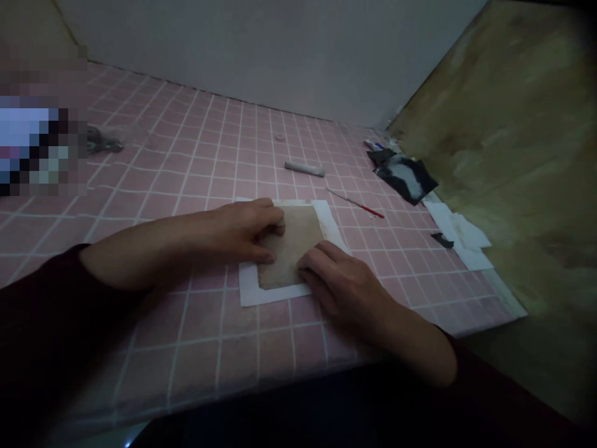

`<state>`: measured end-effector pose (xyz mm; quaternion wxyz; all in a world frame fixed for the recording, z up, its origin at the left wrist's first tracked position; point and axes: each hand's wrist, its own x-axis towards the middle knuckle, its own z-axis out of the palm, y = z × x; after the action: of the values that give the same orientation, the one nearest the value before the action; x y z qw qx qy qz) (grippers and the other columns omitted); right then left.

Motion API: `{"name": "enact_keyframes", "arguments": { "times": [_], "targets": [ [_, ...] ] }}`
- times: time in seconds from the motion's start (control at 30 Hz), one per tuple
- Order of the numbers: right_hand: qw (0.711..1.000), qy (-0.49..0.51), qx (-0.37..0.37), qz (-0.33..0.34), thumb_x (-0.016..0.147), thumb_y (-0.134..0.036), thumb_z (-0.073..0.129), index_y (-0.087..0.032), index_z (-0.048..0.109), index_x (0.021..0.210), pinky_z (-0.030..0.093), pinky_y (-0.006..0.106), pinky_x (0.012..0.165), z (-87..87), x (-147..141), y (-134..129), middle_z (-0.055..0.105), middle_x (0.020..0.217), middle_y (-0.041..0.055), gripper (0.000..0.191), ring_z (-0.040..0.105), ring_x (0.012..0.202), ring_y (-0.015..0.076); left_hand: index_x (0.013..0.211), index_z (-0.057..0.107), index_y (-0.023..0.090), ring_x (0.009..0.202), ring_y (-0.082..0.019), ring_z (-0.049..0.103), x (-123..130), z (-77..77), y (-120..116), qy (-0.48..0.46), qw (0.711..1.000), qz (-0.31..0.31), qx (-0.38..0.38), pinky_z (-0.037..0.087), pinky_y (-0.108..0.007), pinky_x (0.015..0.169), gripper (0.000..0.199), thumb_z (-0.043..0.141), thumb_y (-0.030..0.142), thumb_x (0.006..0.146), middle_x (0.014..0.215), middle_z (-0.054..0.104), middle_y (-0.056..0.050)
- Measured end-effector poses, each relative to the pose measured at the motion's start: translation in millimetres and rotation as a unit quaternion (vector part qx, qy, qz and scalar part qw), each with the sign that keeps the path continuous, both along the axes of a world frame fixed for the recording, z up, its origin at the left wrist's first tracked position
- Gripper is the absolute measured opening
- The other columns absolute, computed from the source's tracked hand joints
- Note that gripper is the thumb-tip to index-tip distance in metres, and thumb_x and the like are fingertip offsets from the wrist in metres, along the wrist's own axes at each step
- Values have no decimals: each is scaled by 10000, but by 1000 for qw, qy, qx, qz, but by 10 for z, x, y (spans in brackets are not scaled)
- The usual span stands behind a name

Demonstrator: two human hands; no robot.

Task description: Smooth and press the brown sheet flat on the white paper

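A flat tan sheet lies on a larger piece of white paper, which shows as a border around it. My left hand rests over the left side of the sheet, thumb apart from the bent fingers, with nothing visible between them. On the right side, my right hand has its fingers pressed together, tips down on the sheet near its lower right part. Whatever those fingertips hold, if anything, is hidden.
Beyond the paper lie a grey tube and a thin red-handled tool. Dark sandpaper-like pieces and white papers line the wall side. Pink checked cloth covers the table. Blurred items stand far left.
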<state>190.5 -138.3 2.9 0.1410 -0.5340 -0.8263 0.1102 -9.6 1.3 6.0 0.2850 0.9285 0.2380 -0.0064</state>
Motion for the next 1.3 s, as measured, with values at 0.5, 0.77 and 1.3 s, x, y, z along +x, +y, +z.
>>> {"name": "enact_keyframes", "arguments": {
  "times": [0.5,0.77,1.3],
  "targets": [
    [1000,-5,0,-3,893,-110,415,-168,504,859,412,268,665,13,34,43,524,818,38,112,503,724,146,1059,519,209,753,-114,514,1,-1,2,4,1000,-4,6,382,-226,620,357,595,345,737,1007,506,-31],
    [999,-38,13,7,874,-90,418,-168,521,828,394,259,627,15,-25,57,510,806,40,138,487,695,144,1049,521,206,736,-111,505,-1,-12,10,-1,1000,-3,18,376,-227,614,368,611,359,726,962,505,-23],
    [1000,-12,1,-6,891,-99,417,-161,544,882,428,265,665,16,40,57,518,841,49,141,501,726,146,1059,522,195,756,-128,525,2,13,-8,7,1000,1,2,390,-244,633,376,598,349,724,1020,522,-42]
  ]
}}
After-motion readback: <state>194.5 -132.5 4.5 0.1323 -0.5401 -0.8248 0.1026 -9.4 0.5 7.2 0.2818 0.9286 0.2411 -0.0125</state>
